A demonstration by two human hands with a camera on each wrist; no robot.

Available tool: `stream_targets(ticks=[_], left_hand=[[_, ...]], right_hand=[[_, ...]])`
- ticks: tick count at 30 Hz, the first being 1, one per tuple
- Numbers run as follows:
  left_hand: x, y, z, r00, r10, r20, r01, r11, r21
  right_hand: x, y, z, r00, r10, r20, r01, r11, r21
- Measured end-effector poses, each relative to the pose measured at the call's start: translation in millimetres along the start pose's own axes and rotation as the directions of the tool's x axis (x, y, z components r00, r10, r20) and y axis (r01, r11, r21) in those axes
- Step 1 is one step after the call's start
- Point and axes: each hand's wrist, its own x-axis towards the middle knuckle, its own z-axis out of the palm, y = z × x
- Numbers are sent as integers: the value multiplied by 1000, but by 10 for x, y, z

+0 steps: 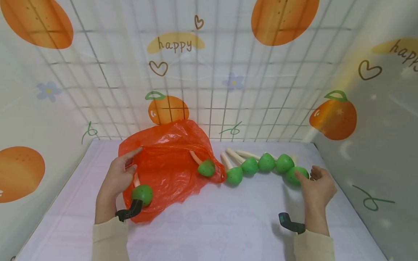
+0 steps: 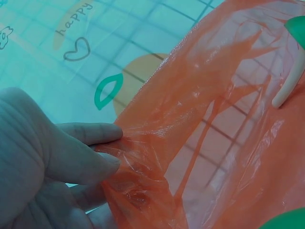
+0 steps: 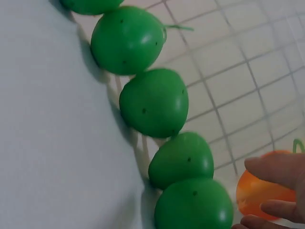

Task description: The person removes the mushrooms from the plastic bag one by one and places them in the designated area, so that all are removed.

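Left fingers (image 1: 132,153) on red bag (image 1: 163,163), right fingers (image 1: 317,173) (bent) beside green ball (image 1: 291,177)

This looks like a small booth, closed in by a pale left wall (image 1: 23,116), far wall (image 1: 204,78) and right wall (image 1: 388,156) round a whitish surface (image 1: 228,224); whether it stands in a home, a lab or a shop cannot be told. The far wall carries thin grid lines (image 1: 228,108), printed oranges (image 1: 168,110), brown heart outlines (image 1: 159,69), a blue flower (image 1: 233,82) and the word "happy" (image 1: 175,44), and more drawings of the same set run on to the left and right, as on patterned sheeting. Pale spots (image 1: 386,222) and a yellowish glow (image 1: 333,87) light the right wall
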Motion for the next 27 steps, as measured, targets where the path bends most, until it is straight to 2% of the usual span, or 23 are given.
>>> stream_targets(ticks=[9,15,19,23,27], left_hand=[[-1,11,-14,1000,0,3,0,1000,-5],[3,-3,-15,1000,12,2,-12,1000,-1],[2,-11,-6,1000,17,0,-17,1000,-5],[-3,-21,-6,1000,1,-3,-1,1000,-16],[6,-30,-9,1000,12,-6,-12,1000,-15]], right_hand=[[-189,-307,95,991,-134,-5,134,990,52],[-394,-524,225,969,-247,23,245,966,83],[-538,-644,372,944,-326,58,320,943,92],[-681,-763,502,901,-420,108,408,906,117],[-829,-880,609,862,-489,137,467,869,165]])
